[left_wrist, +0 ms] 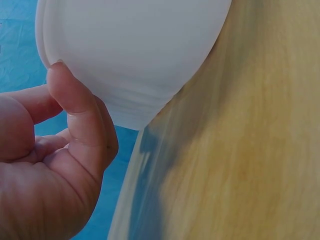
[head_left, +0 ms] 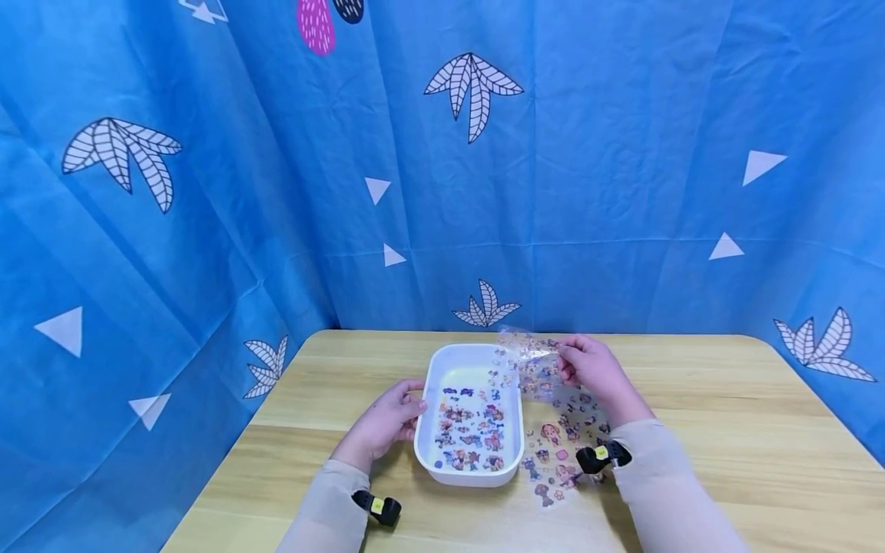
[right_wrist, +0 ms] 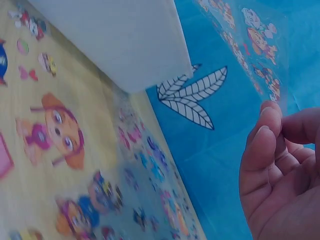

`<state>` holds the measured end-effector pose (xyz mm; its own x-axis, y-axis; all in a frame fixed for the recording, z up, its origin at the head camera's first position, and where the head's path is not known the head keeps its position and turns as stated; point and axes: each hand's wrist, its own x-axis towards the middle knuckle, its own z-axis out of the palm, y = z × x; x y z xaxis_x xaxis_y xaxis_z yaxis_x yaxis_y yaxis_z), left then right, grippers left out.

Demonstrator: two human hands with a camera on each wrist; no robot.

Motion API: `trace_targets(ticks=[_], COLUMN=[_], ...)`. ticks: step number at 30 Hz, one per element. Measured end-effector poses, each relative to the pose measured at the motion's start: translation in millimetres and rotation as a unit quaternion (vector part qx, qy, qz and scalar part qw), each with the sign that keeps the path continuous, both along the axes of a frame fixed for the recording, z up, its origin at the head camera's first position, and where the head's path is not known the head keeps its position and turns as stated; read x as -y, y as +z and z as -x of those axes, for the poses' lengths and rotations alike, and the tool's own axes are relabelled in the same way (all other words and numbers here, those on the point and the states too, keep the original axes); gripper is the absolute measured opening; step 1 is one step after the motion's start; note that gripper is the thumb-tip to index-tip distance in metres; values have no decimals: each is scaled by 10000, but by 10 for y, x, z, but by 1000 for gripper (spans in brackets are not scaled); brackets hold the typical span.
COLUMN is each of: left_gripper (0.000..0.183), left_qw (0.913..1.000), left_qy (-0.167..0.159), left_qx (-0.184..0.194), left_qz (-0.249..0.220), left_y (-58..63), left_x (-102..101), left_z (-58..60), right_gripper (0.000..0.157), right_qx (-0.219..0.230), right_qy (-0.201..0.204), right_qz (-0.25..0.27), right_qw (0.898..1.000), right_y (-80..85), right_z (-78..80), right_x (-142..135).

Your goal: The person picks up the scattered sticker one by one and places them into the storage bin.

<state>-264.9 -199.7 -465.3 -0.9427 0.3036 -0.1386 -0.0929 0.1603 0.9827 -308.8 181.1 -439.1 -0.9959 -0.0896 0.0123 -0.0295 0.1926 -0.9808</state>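
Observation:
A white rectangular plastic tray (head_left: 472, 480) stands on the table, with a clear sheet of cartoon puppy stickers (head_left: 477, 422) lying inside. My left hand (head_left: 387, 422) grips the tray's left side, thumb at the rim; the left wrist view shows this hand (left_wrist: 70, 125) pinching the white wall. Over the tray's far right corner, my right hand (head_left: 591, 372) pinches the edge of another clear sticker sheet (head_left: 528, 346) between thumb and fingers. In the right wrist view that sheet (right_wrist: 260, 45) hangs up from the fingertips, partly see-through.
More transparent sticker sheets (head_left: 553, 461) lie on the wooden table (head_left: 733, 430) right of the tray, partly under my right forearm. Blue curtain (head_left: 608, 184) with leaf and triangle prints rises behind the table's far edge and along the left. Each wrist wears a black strap-on camera.

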Motion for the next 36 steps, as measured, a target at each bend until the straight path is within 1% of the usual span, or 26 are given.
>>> trace_targets(ticks=[5,12,15,21,26,33,36], left_gripper=[50,50,52,52,50,51,51], left_qw=[10000,10000,10000,10000,9999,10000,10000], left_qy=[16,9,-13,2,2,-34,-15], left_qx=[13,19,41,79,87,25,61], left_qz=[25,26,-4,-32,-59,-71,-51], left_y=[-9,-5,-1,14,13,21,31], left_x=[0,-1,-3,-9,-14,-9,-15], left_z=[-1,7,4,-5,-15,-22,-26], right_gripper=[27,28,26,22,21,19,20], right_qx=[135,331,405,385,345,306,253], right_qy=[-17,82,97,84,26,-92,-130], right_qz=[34,207,246,182,270,344,365], right_qw=[9999,9992,9988,9991,9990,9989,9989], right_y=[-27,-45,-68,-131,-180,-196,-190], right_z=[20,70,90,110,104,109,98], right_x=[132,331,406,517,575,620,631])
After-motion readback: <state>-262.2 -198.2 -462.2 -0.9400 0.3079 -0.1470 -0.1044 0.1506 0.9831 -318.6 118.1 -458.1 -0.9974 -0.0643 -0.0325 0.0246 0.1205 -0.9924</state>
